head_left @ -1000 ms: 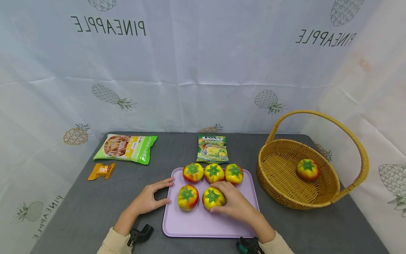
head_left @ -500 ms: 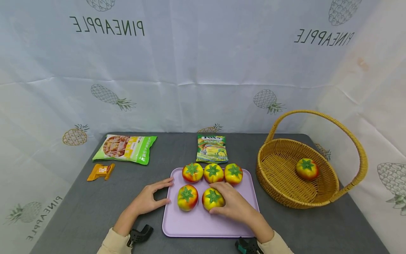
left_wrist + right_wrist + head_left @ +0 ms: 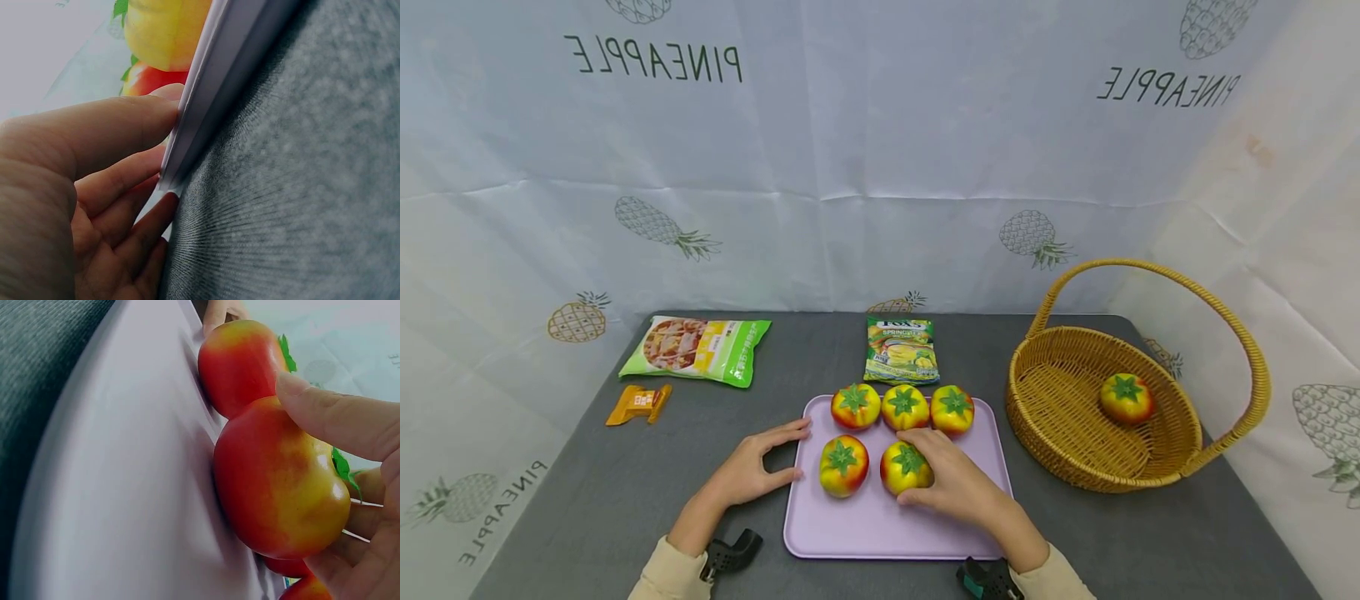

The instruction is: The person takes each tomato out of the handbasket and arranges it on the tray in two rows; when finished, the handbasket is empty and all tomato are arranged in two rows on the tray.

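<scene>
A lilac tray [image 3: 880,537] lies on the table and bears several red-and-yellow persimmons with green leafy tops. Three of them, including the persimmon [image 3: 856,407], line its far side. Nearer stands another persimmon [image 3: 844,467] at the left. My right hand [image 3: 958,479] grips the persimmon [image 3: 902,469] beside it; in the right wrist view, thumb and fingers curl round this fruit [image 3: 275,481], which is on or just above the tray. My left hand [image 3: 752,467] touches the tray's left edge with thumb and fingertips, its fingers fairly straight; the left wrist view shows the thumb [image 3: 144,119] against the rim.
A wicker basket [image 3: 1037,429] with a tall handle stands at the right, one persimmon [image 3: 1127,398] inside. Behind the tray lies a green FOX'S packet [image 3: 902,352]. A green food bag [image 3: 700,350] and a small orange packet [image 3: 638,404] lie at the left.
The persimmon in my right hand has shifted or turned very slightly to the right. My left hand has stayed at the tray's edge.
</scene>
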A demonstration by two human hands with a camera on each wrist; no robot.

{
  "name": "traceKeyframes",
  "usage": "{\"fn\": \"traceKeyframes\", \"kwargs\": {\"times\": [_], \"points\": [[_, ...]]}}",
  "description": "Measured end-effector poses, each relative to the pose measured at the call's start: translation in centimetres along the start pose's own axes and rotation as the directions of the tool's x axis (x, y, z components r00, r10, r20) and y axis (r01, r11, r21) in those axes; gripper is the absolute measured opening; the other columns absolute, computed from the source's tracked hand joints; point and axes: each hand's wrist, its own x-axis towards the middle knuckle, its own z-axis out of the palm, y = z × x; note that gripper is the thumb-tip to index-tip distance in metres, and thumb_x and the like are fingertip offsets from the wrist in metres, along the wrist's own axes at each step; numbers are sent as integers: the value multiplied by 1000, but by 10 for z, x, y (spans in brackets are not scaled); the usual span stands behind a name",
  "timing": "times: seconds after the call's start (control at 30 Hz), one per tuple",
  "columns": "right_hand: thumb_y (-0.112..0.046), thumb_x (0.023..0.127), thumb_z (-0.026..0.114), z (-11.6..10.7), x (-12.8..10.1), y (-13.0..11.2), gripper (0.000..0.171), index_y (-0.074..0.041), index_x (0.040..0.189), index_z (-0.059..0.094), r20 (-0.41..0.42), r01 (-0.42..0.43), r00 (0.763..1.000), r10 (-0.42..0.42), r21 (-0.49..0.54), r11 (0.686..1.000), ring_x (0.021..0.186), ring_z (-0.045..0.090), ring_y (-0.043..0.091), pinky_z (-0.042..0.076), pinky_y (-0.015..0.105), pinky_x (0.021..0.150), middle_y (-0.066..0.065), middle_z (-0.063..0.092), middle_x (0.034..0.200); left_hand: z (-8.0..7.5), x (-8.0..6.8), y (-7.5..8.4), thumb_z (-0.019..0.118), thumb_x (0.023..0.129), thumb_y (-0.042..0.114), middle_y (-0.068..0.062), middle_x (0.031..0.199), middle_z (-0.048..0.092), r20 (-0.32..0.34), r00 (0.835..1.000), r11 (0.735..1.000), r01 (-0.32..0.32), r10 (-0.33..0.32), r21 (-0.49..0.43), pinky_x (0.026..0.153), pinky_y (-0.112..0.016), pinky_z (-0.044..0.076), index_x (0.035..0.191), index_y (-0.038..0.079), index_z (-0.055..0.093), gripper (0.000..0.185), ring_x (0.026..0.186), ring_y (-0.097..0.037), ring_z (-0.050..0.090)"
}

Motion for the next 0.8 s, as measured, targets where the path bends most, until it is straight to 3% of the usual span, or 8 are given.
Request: {"fn": "traceKeyframes", "kwargs": {"times": [0.4,0.6,0.8], "points": [[-37,73,80,-10,-2,-3,73,-11,134,50,-59,4,998,-6,-37,999,123,49,19,41,43,105,1,55,131,0,1,-1,74,82,33,1,140,52,4,1000,1000,24,-24,-11,102,-47,42,129,20,60,51,129,-25,49],[-37,75,79,-32,-6,-1,71,-8,133,50,-141,-11,990,4,-46,999,121,52,27,44,49,99,7,55,132,-1,2,0,74,81,34,2,141,51,8,1000,1000,28,-28,-7,102,-49,42,130,20,59,52,129,-25,49],[-31,76,79,-62,-17,12,70,-7,135,50,-268,-53,963,27,-87,995,121,52,32,45,54,96,12,54,133,0,0,-1,73,82,34,1,141,51,6,1000,1000,25,-25,-2,102,-48,42,130,20,59,52,129,-25,49]]}}
